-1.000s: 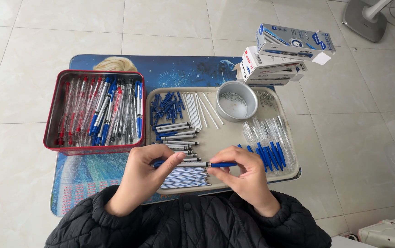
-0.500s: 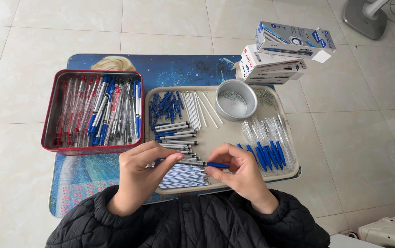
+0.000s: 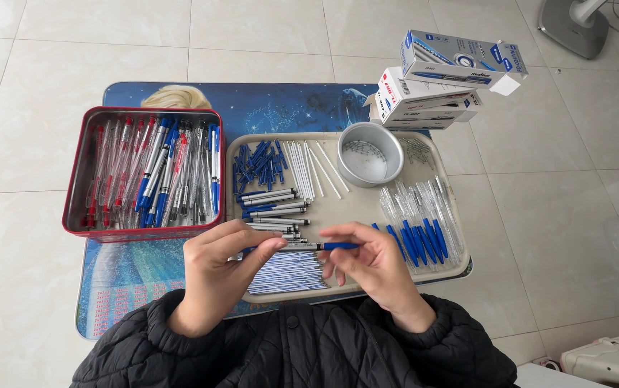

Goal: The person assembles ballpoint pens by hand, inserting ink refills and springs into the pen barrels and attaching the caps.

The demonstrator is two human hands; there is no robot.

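Pinching one pen [image 3: 308,246] at centre frame — left hand [image 3: 219,276] grips its silver end, right hand [image 3: 370,262] its blue — above the tray [image 3: 356,208].

Small blue picture-print table [image 3: 288,104] on tiled floor [image 3: 51,43]; carries red tin [image 3: 79,162], beige tray [image 3: 356,208], stacked boxes [image 3: 432,90].

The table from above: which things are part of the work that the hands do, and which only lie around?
In use:
left hand
right hand
pen held between both
beige tray of pen parts
red tin of finished pens

Lying about:
cardboard boxes
fan base
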